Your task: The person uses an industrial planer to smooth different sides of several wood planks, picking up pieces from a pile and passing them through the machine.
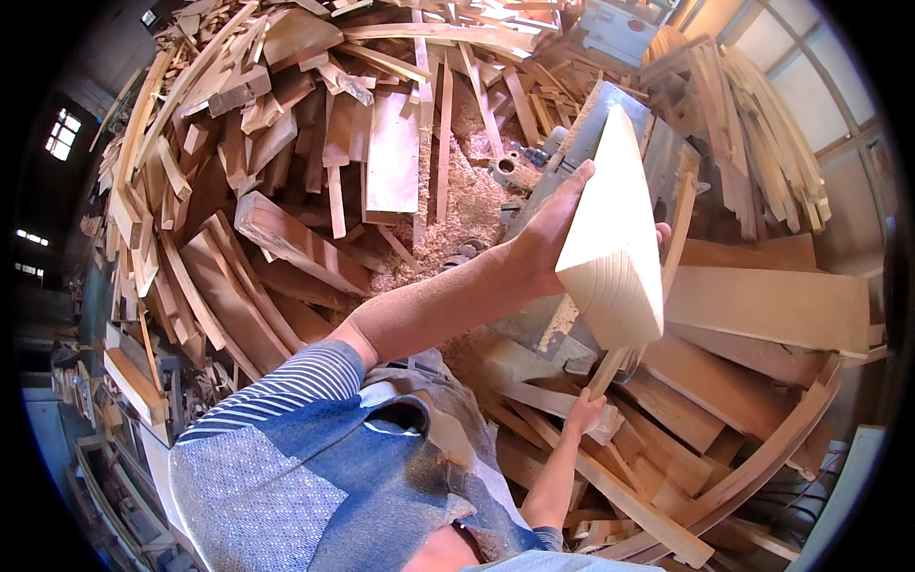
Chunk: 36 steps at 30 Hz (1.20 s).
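A thick, pale wooden beam (615, 229) slants up and away from me, its cut end with curved grain facing me. My left hand (553, 224) is closed around it, thumb on the near side and fingertips just showing past the far edge. Lower down, my right hand (585, 413) is wrapped around a narrow wooden stick (607, 372). The upper part of this stick passes behind the beam, so I cannot tell how far it reaches. Behind the beam lies a woodworking machine with a grey-blue metal bed (593, 119), partly covered by it.
A tall heap of offcuts (276, 143) fills the left and far side. Sawdust (467, 205) covers the floor beside the machine. Wide boards (762, 305) are piled to the right, and long strips (753, 143) lean near the windowed wall. A pale blue machine (624, 29) stands at the back.
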Tool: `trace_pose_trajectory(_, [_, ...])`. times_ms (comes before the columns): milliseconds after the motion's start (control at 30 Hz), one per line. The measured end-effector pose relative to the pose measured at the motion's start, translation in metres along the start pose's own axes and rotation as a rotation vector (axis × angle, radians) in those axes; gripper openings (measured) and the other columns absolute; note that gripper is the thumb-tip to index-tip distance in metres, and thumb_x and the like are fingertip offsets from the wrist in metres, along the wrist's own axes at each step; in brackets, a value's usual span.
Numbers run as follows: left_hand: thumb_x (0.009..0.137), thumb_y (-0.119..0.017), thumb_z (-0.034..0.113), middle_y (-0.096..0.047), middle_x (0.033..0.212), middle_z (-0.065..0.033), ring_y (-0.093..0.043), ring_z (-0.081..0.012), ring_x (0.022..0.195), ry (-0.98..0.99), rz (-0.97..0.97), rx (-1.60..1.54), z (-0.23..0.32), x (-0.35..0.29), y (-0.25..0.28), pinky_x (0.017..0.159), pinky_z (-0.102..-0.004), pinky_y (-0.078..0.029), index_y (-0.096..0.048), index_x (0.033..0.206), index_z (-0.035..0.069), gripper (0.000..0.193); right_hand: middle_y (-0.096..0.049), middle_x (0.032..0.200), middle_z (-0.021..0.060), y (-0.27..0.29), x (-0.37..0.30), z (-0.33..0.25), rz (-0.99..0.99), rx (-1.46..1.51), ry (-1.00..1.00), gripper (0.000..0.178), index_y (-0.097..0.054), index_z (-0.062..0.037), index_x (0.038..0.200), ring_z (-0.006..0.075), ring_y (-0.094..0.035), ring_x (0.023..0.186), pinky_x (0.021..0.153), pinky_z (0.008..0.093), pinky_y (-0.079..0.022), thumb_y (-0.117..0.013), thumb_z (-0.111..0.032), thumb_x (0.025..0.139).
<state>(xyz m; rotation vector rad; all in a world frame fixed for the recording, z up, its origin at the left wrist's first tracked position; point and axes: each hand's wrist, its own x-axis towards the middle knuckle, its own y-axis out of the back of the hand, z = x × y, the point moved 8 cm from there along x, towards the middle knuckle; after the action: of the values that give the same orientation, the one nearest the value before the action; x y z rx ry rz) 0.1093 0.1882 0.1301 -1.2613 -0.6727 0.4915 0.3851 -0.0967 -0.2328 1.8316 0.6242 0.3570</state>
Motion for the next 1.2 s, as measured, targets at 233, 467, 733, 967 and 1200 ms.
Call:
trace_pose_trajectory(233, [0.105,-0.033,0.06,-0.05,0.138,-0.0297,-0.056,-0.0443,0.123,0.069,-0.027,-0.246,0.002,0.005,0.004,0.104,-0.0617,-0.045,-0.021,0.156,0.016,0.069,-0.07,0.096,0.0306,-0.006,0.016,0.002,-0.014,0.039,0.022,0.047,-0.061,0.0085,0.103,0.046,-0.068,0.09,0.08,0.053,-0.051,-0.066,-0.036,0.089])
trace_pose_trajectory(467, [0.105,-0.026,0.061,-0.052,0.134,-0.0321,-0.059,-0.0432,0.12,0.071,-0.021,-0.203,0.001,0.003,0.008,0.102,-0.0594,-0.048,-0.021,0.156,0.013,0.07,-0.07,0.094,0.0309,-0.004,0.037,-0.009,0.009,0.022,0.065,0.048,-0.061,0.0093,0.1,0.0469,-0.068,0.09,0.081,0.0535,-0.052,-0.065,-0.037,0.088])
trace_pose_trajectory(733, [0.106,-0.027,0.061,-0.048,0.137,-0.0299,-0.058,-0.0441,0.121,0.065,-0.059,-0.309,0.002,0.001,-0.004,0.102,-0.0617,-0.046,-0.023,0.155,0.013,0.069,-0.069,0.104,0.0294,0.013,0.037,-0.006,0.146,-0.067,0.05,0.055,-0.062,0.0076,0.114,0.0423,-0.067,0.098,0.084,0.051,-0.052,-0.066,-0.041,0.089])
trace_pose_trajectory(967, [0.106,-0.03,0.059,-0.051,0.134,-0.0295,-0.059,-0.0402,0.12,0.067,0.032,-0.153,-0.007,-0.006,0.007,0.103,-0.0545,-0.048,-0.025,0.154,0.011,0.068,-0.066,0.118,0.0228,0.135,-0.01,-0.115,0.218,0.561,0.19,0.059,-0.059,0.0041,0.131,0.0323,-0.065,0.103,0.089,0.0444,-0.052,-0.072,-0.036,0.091])
trace_pose_trajectory(1200, [0.105,-0.029,0.056,-0.061,0.121,-0.026,-0.068,-0.0255,0.101,0.154,0.367,0.37,-0.061,-0.047,0.064,0.088,-0.0371,-0.061,-0.034,0.145,0.001,0.068,-0.057,0.135,0.0229,0.295,-0.151,-0.279,0.281,0.605,0.889,0.075,-0.048,0.0038,0.141,0.0383,-0.059,0.118,0.097,0.0473,-0.049,-0.083,-0.028,0.083])
